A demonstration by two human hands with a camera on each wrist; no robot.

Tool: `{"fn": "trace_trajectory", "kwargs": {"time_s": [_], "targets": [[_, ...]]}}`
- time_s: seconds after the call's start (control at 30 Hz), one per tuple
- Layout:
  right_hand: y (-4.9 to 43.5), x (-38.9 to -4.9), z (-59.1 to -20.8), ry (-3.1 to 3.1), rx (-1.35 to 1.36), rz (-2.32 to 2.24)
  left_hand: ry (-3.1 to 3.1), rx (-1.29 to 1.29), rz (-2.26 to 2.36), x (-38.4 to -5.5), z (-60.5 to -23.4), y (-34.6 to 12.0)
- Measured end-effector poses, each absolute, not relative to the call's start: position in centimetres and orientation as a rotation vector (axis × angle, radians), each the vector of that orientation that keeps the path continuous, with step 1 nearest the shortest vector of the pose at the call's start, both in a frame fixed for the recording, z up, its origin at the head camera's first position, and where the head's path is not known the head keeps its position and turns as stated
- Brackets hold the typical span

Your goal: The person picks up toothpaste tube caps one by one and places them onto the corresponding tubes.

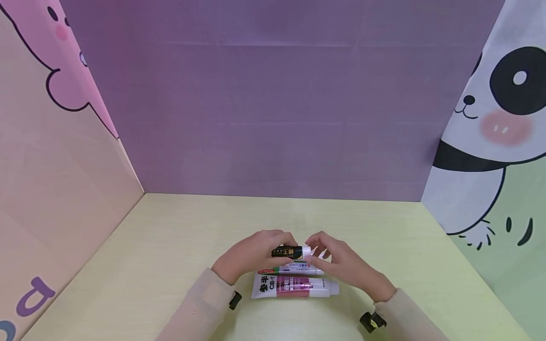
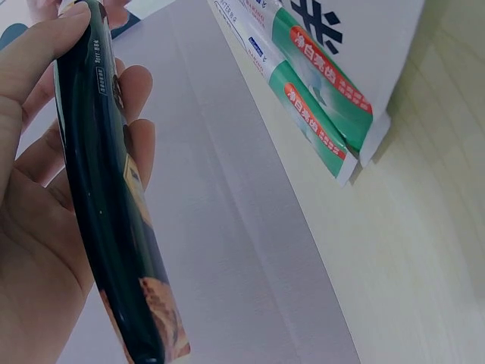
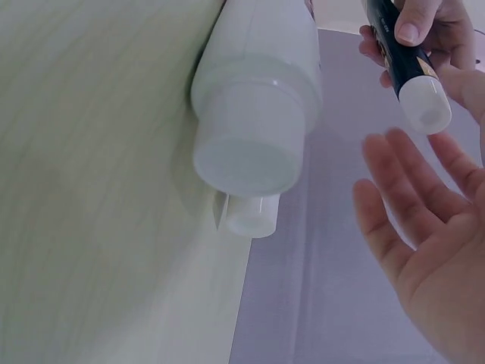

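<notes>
My left hand (image 1: 260,251) grips a black toothpaste tube (image 1: 286,252) across its body, thumb and fingers on opposite sides. The tube's white cap (image 3: 426,105) points toward my right hand (image 1: 343,260). In the right wrist view, that hand's fingers (image 3: 402,186) are spread and relaxed beside the cap. Whether its thumb touches the cap cannot be told. Nearer the body lies a white toothpaste tube with a green end (image 1: 298,269). Nearest is a larger white and purple toothpaste tube (image 1: 294,287). The left wrist view shows two green crimped ends (image 2: 314,125) side by side.
The tubes lie on a pale wood-grain table (image 1: 170,246). A purple panel (image 1: 277,104) stands along its back. Side panels with cartoon prints, a pink figure (image 1: 70,90) and a panda (image 1: 490,128), flank it.
</notes>
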State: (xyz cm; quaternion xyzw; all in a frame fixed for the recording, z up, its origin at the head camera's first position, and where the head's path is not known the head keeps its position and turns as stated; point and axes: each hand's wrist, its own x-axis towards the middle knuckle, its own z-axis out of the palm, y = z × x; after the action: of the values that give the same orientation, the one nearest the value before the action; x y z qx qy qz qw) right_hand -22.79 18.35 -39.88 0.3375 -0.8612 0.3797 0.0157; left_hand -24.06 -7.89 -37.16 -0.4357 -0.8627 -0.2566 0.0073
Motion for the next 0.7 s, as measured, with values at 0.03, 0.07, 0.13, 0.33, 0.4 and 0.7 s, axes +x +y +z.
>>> {"fn": "trace_trajectory", "kwargs": {"time_s": [0.03, 0.07, 0.13, 0.33, 0.4, 0.7], "targets": [[18.32, -22.78, -39.96, -2.649, 1.068, 1.17, -2.7, -1.359, -0.803, -24.05, -37.15, -7.89], [18.28, -22.78, -40.01, -2.619, 1.083, 1.159, -2.702, -1.355, -0.802, -24.04, -37.14, -7.88], [18.19, -22.78, -40.09, -2.563, 1.108, 1.138, -2.705, -1.35, -0.799, -24.02, -37.13, -7.87], [17.99, -22.86, -40.27, -2.482, 1.168, 1.121, -2.693, -1.362, -0.796, -24.04, -37.18, -7.82], [17.97, -22.87, -40.32, -2.489, 1.175, 1.126, -2.688, -1.367, -0.797, -24.06, -37.24, -7.8], [17.82, -22.82, -40.17, -2.503, 1.166, 1.103, -2.684, -1.375, -0.796, -24.07, -37.19, -7.71]]}}
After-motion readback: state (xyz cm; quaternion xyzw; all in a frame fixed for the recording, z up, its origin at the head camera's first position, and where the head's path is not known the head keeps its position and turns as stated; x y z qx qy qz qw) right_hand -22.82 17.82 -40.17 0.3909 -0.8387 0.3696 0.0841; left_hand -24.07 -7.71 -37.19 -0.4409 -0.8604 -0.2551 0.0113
